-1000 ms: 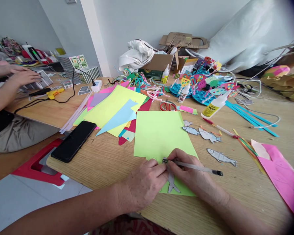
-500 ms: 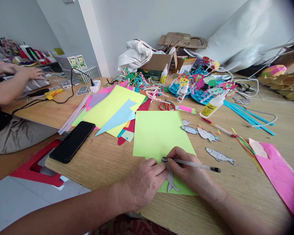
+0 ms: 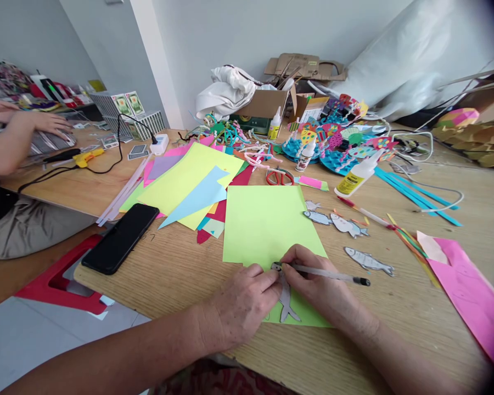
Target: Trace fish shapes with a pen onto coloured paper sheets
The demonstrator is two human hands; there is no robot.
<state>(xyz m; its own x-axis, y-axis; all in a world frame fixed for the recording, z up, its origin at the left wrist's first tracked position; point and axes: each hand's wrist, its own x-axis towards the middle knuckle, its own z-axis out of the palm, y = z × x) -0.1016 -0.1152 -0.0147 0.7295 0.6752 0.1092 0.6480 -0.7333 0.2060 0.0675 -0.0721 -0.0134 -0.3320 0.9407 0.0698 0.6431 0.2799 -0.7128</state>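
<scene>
My right hand [image 3: 313, 278] is closed round a pen [image 3: 333, 274], a slim one with a clear barrel and dark end. Its tip, hidden by my fingers, is close to the head of a grey paper fish cutout [image 3: 287, 305]. My left hand [image 3: 243, 303] has its fingers together and bent, pressing the cutout's left side down. Under both hands lies a light green paper sheet [image 3: 274, 219]; a faint drawn outline shows beside the cutout's tail. More paper fish, one at the right [image 3: 368, 260] and another [image 3: 349, 225] above it, rest on the table.
A black phone [image 3: 121, 238] lies left of the coloured papers [image 3: 185, 178]. Scissors [image 3: 280, 176], a glue bottle [image 3: 357, 176], blue strips [image 3: 420, 197] and pink paper [image 3: 469, 291] surround the sheet. At far left, another person's hands [image 3: 37, 122] are over stacked cards; a yellow glue gun [image 3: 87, 157] lies near.
My right hand and the pen have shifted very slightly by the fish's head. My left hand stays pressed on the cutout, and the whole view has drifted a little.
</scene>
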